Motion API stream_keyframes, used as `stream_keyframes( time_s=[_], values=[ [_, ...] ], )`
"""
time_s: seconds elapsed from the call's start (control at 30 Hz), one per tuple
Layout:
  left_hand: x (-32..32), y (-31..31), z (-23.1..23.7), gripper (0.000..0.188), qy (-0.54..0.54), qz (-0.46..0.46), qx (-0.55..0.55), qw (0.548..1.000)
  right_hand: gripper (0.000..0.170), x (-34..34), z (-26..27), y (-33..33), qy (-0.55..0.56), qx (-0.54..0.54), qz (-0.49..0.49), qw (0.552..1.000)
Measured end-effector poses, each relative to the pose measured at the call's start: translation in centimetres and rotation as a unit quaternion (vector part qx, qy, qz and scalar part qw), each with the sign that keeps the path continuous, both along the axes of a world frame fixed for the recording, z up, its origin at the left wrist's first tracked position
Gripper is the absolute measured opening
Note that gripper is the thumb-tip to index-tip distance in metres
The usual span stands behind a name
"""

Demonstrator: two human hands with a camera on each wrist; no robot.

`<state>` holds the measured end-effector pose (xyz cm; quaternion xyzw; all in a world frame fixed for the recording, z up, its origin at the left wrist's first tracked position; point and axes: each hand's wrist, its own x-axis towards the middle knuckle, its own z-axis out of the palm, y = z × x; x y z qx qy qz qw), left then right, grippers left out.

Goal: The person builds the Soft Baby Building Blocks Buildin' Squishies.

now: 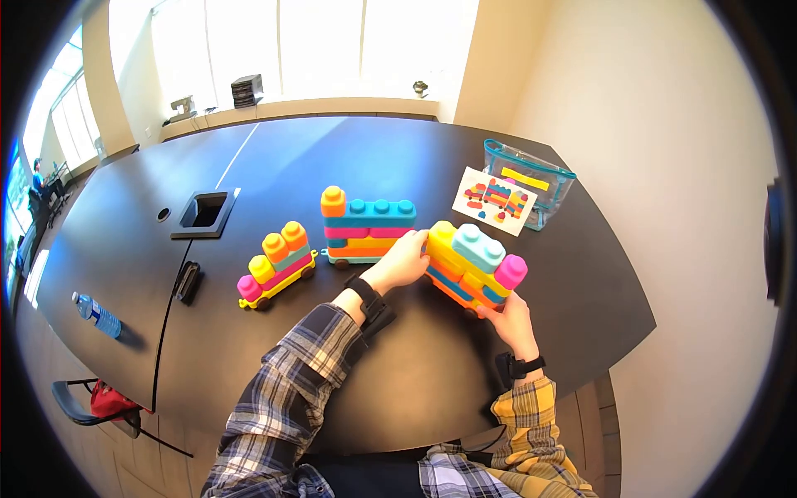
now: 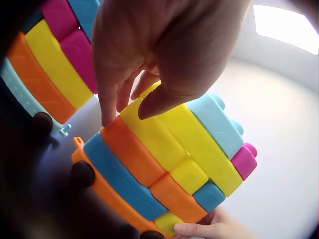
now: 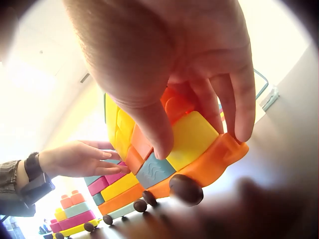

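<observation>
Both hands are at a toy train car of stacked building blocks (image 1: 466,267) on an orange wheeled base. Its yellow and orange blocks carry light blue and pink ones on top. My left hand (image 1: 403,261) grips its upper left end, the thumb lying on a yellow block (image 2: 152,137) in the left wrist view. Low at the opposite end, my right hand (image 1: 513,322) holds it between thumb and fingers, near a yellow block (image 3: 193,142) above the base. Just left stands a second block car (image 1: 369,232), then a smaller stepped one (image 1: 278,267) on a yellow base.
Behind the cars, a picture card (image 1: 496,202) leans on a clear zip bag (image 1: 552,187) with teal edging. Farther left are a table socket box (image 1: 204,213), a dark case (image 1: 188,282) and a water bottle (image 1: 97,315). A chair (image 1: 79,407) stands beside the dark table (image 1: 390,357).
</observation>
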<state>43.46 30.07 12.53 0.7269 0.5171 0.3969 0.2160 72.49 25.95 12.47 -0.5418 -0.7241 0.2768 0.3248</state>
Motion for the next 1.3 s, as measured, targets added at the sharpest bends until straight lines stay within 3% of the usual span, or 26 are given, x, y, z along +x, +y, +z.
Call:
stream_keyframes(
  time_s=[0.23,0.5,0.57,0.7,0.77,0.87,0.93,1.0,1.07,1.13,1.2,1.3],
  values=[
    [0.1,0.9,-0.7,0.058,-0.070,-0.019,-0.025,0.997,0.052,-0.2,-0.4,1.8,-0.028,-0.012,0.005,1.000],
    [0.2,0.3,-1.2,0.061,-0.061,0.015,-0.038,0.997,0.056,0.5,-1.3,3.4,-0.058,-0.005,0.034,0.998],
    [0.2,0.0,-1.4,0.064,-0.039,0.027,-0.044,0.998,0.061,0.3,-0.5,3.4,-0.082,-0.050,0.031,0.995],
    [-0.5,-6.8,2.3,0.067,-0.007,0.011,0.053,0.999,0.067,2.2,-2.7,3.0,-0.040,0.042,0.071,0.996],
    [-1.3,-11.6,3.6,0.048,-0.021,0.013,0.118,0.993,0.073,2.6,-1.9,0.9,0.009,0.053,-0.042,0.998],
    [-3.5,-20.4,6.9,0.031,-0.026,0.023,0.085,0.996,0.054,3.0,0.1,-3.1,0.080,0.068,-0.034,0.994],
    [-5.2,-25.7,7.3,0.020,-0.076,0.088,0.061,0.991,0.034,3.4,1.0,-6.0,0.147,0.058,-0.004,0.987],
    [-6.9,-30.1,6.8,0.006,-0.084,0.212,0.089,0.970,0.019,4.2,0.4,-8.2,0.210,0.078,0.004,0.975],
    [-9.0,-33.6,4.4,0.010,-0.136,0.329,0.089,0.930,0.007,4.5,0.2,-10.3,0.298,0.151,-0.066,0.940],
    [-10.1,-36.8,3.0,0.018,-0.216,0.398,0.110,0.885,0.016,6.0,-0.5,-11.4,0.351,0.234,-0.133,0.897],
    [-11.2,-39.2,1.5,0.026,-0.206,0.476,0.183,0.835,0.028,6.2,-0.3,-11.9,0.383,0.302,-0.197,0.851],
    [-13.0,-42.4,0.5,0.032,-0.188,0.570,0.269,0.753,0.033,7.9,0.6,-13.2,0.383,0.389,-0.184,0.817]
  ],
)
